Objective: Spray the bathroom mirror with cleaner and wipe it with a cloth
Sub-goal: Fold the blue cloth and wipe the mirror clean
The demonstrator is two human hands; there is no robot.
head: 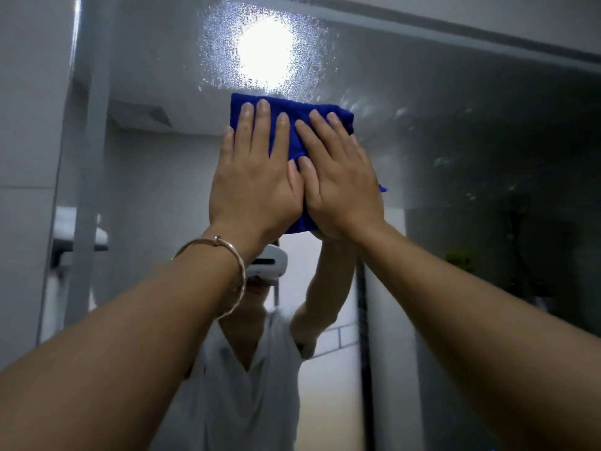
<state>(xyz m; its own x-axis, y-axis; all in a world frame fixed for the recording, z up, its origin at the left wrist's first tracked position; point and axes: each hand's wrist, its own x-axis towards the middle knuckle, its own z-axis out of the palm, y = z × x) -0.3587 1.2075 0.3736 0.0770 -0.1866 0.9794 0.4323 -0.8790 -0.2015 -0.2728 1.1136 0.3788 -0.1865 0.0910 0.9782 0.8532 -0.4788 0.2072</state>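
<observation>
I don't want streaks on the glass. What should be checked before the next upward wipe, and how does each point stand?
1. Cloth flat on the mirror: ok.
2. Left hand pressing the cloth: ok.
3. Right hand pressing the cloth: ok.
4. Droplets above the cloth wiped off: not ok.
5. Smears to the right cleared: not ok.
6. Cloth dry enough: cannot tell.

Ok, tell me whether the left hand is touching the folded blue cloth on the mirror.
Touching. The head view shows the left hand flat on the folded blue cloth, fingers overlapping it with no gap.
</observation>
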